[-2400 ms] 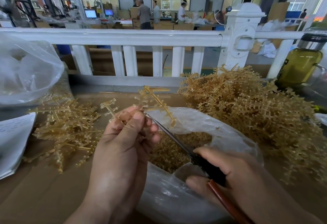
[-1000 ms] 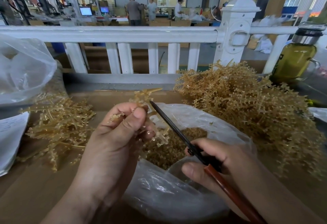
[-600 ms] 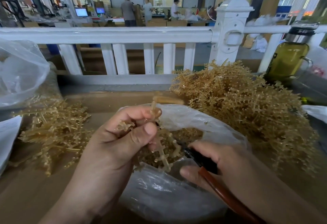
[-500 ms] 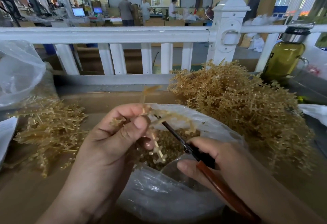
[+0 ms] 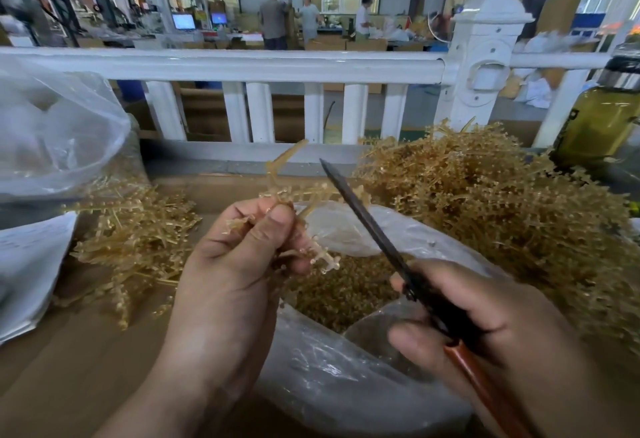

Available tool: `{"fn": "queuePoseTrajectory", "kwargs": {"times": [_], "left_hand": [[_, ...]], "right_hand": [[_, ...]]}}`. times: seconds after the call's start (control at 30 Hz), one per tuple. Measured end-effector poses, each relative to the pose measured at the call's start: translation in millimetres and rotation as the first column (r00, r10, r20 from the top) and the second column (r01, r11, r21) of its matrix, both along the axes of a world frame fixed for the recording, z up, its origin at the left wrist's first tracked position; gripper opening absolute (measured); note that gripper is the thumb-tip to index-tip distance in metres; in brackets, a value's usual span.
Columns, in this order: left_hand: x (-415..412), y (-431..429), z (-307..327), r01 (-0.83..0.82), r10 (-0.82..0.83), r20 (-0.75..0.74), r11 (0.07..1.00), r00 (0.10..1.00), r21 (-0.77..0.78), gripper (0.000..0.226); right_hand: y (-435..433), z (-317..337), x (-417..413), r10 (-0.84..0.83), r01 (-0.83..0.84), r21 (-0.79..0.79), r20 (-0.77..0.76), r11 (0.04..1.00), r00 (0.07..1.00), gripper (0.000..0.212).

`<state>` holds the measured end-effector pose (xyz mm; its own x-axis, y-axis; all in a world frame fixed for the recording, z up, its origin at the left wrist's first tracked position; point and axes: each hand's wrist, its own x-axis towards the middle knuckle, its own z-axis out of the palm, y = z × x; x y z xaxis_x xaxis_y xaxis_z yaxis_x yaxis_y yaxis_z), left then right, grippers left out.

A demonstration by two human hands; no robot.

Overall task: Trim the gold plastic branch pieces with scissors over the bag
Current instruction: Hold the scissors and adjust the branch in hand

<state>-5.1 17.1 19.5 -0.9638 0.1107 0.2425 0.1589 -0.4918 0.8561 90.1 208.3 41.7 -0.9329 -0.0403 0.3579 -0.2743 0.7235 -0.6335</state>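
The left hand [image 5: 235, 264] pinches a spiky gold plastic branch piece [image 5: 286, 192] between thumb and curled fingers, holding it above the far edge of the open clear plastic bag [image 5: 346, 385], which lies on the brown worktop [image 5: 69, 368] and holds small gold trimmings [image 5: 346, 292]. The right hand [image 5: 485, 326] has its fingers wrapped round dark-bladed scissors with a red-brown handle [image 5: 374, 229]; the blades look closed and point up and away, just right of the branch. A large heap of gold branches [image 5: 502, 212] lies right of the bag, and a smaller pile [image 5: 138, 240] lies left.
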Motion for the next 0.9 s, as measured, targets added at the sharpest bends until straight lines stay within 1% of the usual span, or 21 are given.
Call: {"fn": "queuePoseTrajectory", "kwargs": {"times": [0.1,0.2,0.27,0.37,0.5,0.6,0.63,0.73,0.83,0.9], "left_hand": [[-1.8,-1.1,1.3,0.034,-0.034,0.001,0.997,0.999,0.062,0.004],[-1.8,-1.3,1.6,0.098,-0.102,0.023,0.985,0.995,0.139,0.003],[-1.3,-0.9,1.4,0.133,-0.142,0.044,0.977,0.989,0.164,0.002],[-0.3,-0.1,1.4,0.149,-0.166,0.084,0.971,0.982,0.185,0.006],[-0.4,-0.1,0.0,0.145,-0.168,0.102,0.968,0.980,0.206,0.010],[-1.8,0.1,-0.6,0.124,-0.153,0.128,0.970,0.980,0.210,0.028],[-2.2,0.3,-0.9,0.121,-0.150,0.128,0.970,0.980,0.212,0.030],[-1.5,0.7,-1.3,0.117,-0.141,0.104,0.971,0.984,0.209,0.019],[-0.7,1.4,-1.7,0.088,-0.111,0.097,0.972,0.989,0.216,0.011],[-0.5,1.9,-1.7,0.069,-0.092,0.097,0.973,0.991,0.219,0.007]], "right_hand": [[-1.3,-3.7,-4.0,0.010,-0.013,0.027,0.105,1.000,0.994,0.048],[-0.5,-5.2,-5.8,0.007,-0.014,0.049,0.142,0.999,0.990,0.045],[-1.9,-5.6,-6.5,0.003,-0.018,0.098,0.159,0.995,0.987,0.044],[-2.9,-7.4,-6.9,-0.001,-0.018,0.123,0.158,0.992,0.987,0.043],[-5.4,-8.6,-5.9,-0.042,0.021,0.145,0.138,0.989,0.989,0.048],[-7.9,-8.9,-5.7,-0.060,0.040,0.173,0.107,0.984,0.992,0.047],[-8.1,-9.2,-5.5,-0.056,0.040,0.174,0.088,0.984,0.995,0.044],[-8.7,-10.3,-5.6,-0.071,0.057,0.191,0.069,0.980,0.995,0.031],[-9.9,-10.6,-7.4,-0.108,0.097,0.212,0.042,0.972,0.993,0.031],[-11.8,-8.3,-7.6,-0.119,0.106,0.224,0.048,0.969,0.992,0.039]]}}
